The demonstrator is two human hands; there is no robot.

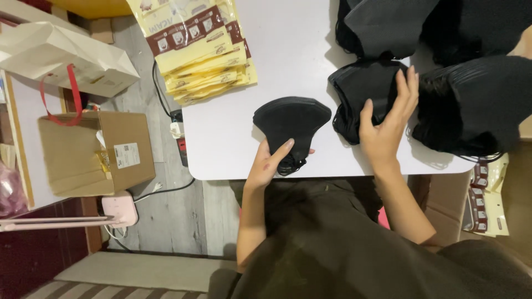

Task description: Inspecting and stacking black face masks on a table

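A small stack of folded black face masks (291,124) lies on the white table (221,144) near its front edge. My left hand (269,161) grips the lower end of that stack, thumb on top. My right hand (390,124) rests with fingers spread on a taller pile of black masks (360,91) just to the right. Its fingers lie flat against the pile and do not close around anything.
More piles of black masks (476,105) fill the table's right and far side. A fanned stack of yellow and brown packets (205,52) lies at the far left of the table. On the floor to the left stand a cardboard box (94,152) and a white paper bag (61,55).
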